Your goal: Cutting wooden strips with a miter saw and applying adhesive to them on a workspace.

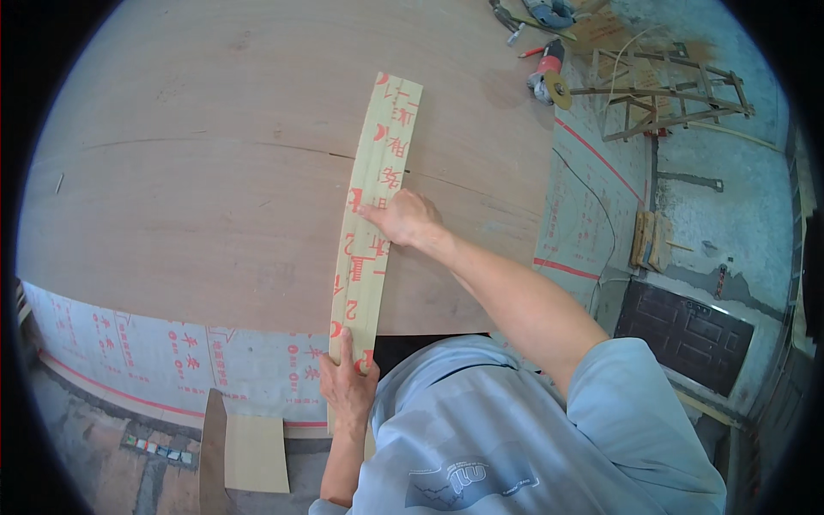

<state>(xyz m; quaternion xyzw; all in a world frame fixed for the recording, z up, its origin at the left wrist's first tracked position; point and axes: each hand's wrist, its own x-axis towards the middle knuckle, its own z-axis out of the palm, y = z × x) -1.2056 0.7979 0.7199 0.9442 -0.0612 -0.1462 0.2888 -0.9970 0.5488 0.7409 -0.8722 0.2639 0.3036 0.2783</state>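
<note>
A long, narrow pale-yellow strip of board with red print lies lengthwise on the wide brown plywood sheet. Its near end reaches past the sheet's front edge toward my body. My left hand holds that near end, the index finger stretched along the top face and the thumb at the right side. Around the right edge, near the strip's middle, my right hand is closed with its thumb on top. The fingers of both hands are partly hidden under the strip.
An angle grinder with a yellow disc lies at the sheet's far right corner, near a hammer. Beyond stands a wooden frame. A dark panelled board is at right; a pale board is at lower left.
</note>
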